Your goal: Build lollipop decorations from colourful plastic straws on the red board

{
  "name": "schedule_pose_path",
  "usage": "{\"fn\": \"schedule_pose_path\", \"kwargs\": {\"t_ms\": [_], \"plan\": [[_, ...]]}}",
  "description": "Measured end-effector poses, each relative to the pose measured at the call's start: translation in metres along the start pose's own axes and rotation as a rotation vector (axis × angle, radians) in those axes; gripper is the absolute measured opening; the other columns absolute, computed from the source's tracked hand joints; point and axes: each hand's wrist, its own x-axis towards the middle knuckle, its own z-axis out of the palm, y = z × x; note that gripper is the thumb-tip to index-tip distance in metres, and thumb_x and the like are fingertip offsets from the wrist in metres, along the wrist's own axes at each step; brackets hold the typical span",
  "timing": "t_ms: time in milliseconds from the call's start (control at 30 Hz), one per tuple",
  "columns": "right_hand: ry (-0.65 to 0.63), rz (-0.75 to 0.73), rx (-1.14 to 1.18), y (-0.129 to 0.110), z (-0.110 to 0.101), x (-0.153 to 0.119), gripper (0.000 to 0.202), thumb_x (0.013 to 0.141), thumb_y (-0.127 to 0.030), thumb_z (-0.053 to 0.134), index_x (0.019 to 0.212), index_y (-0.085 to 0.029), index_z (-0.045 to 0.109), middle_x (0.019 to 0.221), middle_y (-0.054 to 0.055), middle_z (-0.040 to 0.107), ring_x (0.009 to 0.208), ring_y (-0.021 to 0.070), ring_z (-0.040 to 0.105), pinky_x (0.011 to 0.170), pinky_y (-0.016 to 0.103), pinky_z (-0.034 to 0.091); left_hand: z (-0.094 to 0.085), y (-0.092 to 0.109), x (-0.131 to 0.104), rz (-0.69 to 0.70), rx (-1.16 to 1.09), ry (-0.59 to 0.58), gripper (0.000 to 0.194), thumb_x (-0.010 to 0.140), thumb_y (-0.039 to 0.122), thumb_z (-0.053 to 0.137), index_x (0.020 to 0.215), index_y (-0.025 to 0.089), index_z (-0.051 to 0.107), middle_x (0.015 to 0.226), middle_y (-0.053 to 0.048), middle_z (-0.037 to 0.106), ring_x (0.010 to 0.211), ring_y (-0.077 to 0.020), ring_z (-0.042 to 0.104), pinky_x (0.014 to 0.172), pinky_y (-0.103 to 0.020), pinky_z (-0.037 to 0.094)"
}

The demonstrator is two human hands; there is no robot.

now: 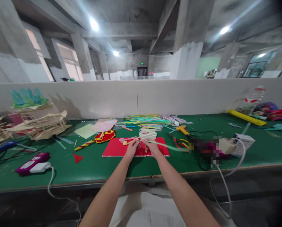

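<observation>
Both hands are over a red board [112, 150] lying on the green table. My left hand [132, 148] is closed in a pinch; what its fingertips grip is too small to make out. Close beside it, my right hand [152, 147] is closed on a pale green pipe cleaner [170, 147], whose long end sticks out to the right. Just beyond the fingers lies a whitish rounded piece [147, 135]. Pink and yellow round-ended sticks [125, 142] rest on the board left of my left hand.
Several coloured pipe cleaners [147, 119] lie at the back. On the right are a yellow-handled glue gun [182, 129], red-handled pliers [176, 142] and a plastic bottle [253, 101]. A red-and-yellow fuzzy piece [105, 136], a purple power strip [32, 164] and wooden models [41, 126] stand left.
</observation>
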Motion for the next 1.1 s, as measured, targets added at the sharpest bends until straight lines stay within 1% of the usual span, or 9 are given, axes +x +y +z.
{"fn": "schedule_pose_path", "kwargs": {"t_ms": [100,167,233,333,400,600,833,967,1100], "plan": [[-0.041,-0.016,-0.072,-0.001,0.001,-0.003,0.033,0.057,-0.043,0.063,0.076,-0.016,0.063,0.042,-0.005,0.048,0.030,0.0057,0.036,0.029,0.019,0.031,0.000,-0.002,0.000,-0.055,-0.115,0.091,0.029,0.064,0.043,0.054,0.065,0.015,0.048,0.054,0.003,0.048,0.053,-0.0087,0.046,0.057,-0.023,0.039],[-0.035,-0.030,-0.084,0.000,0.001,-0.003,0.034,0.057,-0.043,0.063,0.077,-0.016,0.063,0.043,-0.005,0.050,0.030,0.0061,0.037,0.029,0.020,0.031,0.000,-0.001,-0.001,-0.073,-0.137,0.098,0.029,0.063,0.044,0.055,0.064,0.015,0.048,0.055,0.003,0.049,0.053,-0.0088,0.047,0.057,-0.023,0.039],[0.001,-0.036,-0.068,0.002,0.000,-0.001,0.032,0.058,-0.044,0.062,0.073,-0.016,0.062,0.043,-0.004,0.050,0.030,0.0063,0.038,0.029,0.020,0.032,0.001,0.001,-0.001,-0.078,-0.108,0.056,0.030,0.063,0.044,0.055,0.064,0.015,0.049,0.055,0.003,0.050,0.053,-0.0090,0.048,0.056,-0.023,0.039],[0.033,-0.029,-0.054,0.005,-0.002,0.003,0.033,0.059,-0.047,0.059,0.056,-0.015,0.056,0.040,-0.004,0.047,0.030,0.0068,0.038,0.030,0.021,0.032,0.003,0.003,-0.002,-0.066,-0.054,-0.034,0.029,0.064,0.043,0.055,0.063,0.014,0.049,0.055,0.003,0.051,0.052,-0.0089,0.048,0.056,-0.022,0.039],[0.037,-0.042,-0.076,0.005,-0.003,0.004,0.035,0.059,-0.049,0.059,0.052,-0.015,0.052,0.041,-0.004,0.047,0.032,0.0072,0.039,0.031,0.020,0.032,0.004,0.005,-0.003,-0.054,-0.045,-0.065,0.028,0.066,0.041,0.054,0.064,0.014,0.049,0.055,0.003,0.052,0.053,-0.0087,0.048,0.057,-0.022,0.038],[-0.033,-0.086,-0.125,0.002,-0.003,0.002,0.034,0.062,-0.049,0.056,0.056,-0.016,0.050,0.046,-0.005,0.047,0.036,0.0070,0.040,0.034,0.019,0.033,0.003,0.008,-0.004,-0.051,-0.004,-0.114,0.027,0.067,0.039,0.054,0.062,0.013,0.049,0.055,0.002,0.052,0.053,-0.0089,0.048,0.059,-0.023,0.038],[-0.011,-0.091,-0.098,0.001,-0.002,0.002,0.032,0.061,-0.049,0.057,0.060,-0.017,0.051,0.048,-0.005,0.047,0.040,0.0079,0.041,0.036,0.019,0.033,0.002,0.009,-0.006,-0.018,0.116,-0.243,0.027,0.069,0.041,0.052,0.065,0.014,0.051,0.057,0.002,0.053,0.057,-0.0104,0.050,0.062,-0.024,0.038],[-0.046,-0.058,-0.057,0.000,-0.001,0.001,0.030,0.062,-0.048,0.057,0.062,-0.018,0.051,0.048,-0.004,0.048,0.039,0.0089,0.042,0.035,0.020,0.034,0.002,0.008,-0.006,-0.006,0.140,-0.239,0.027,0.069,0.041,0.052,0.068,0.014,0.053,0.059,0.001,0.054,0.058,-0.0112,0.050,0.062,-0.024,0.039],[-0.024,-0.072,-0.045,-0.002,-0.001,0.000,0.029,0.061,-0.046,0.059,0.058,-0.018,0.051,0.046,-0.004,0.048,0.040,0.0089,0.043,0.037,0.020,0.035,0.003,0.011,-0.006,-0.009,0.144,-0.221,0.028,0.067,0.042,0.054,0.067,0.014,0.053,0.058,0.001,0.053,0.058,-0.0108,0.050,0.061,-0.024,0.040]]}}
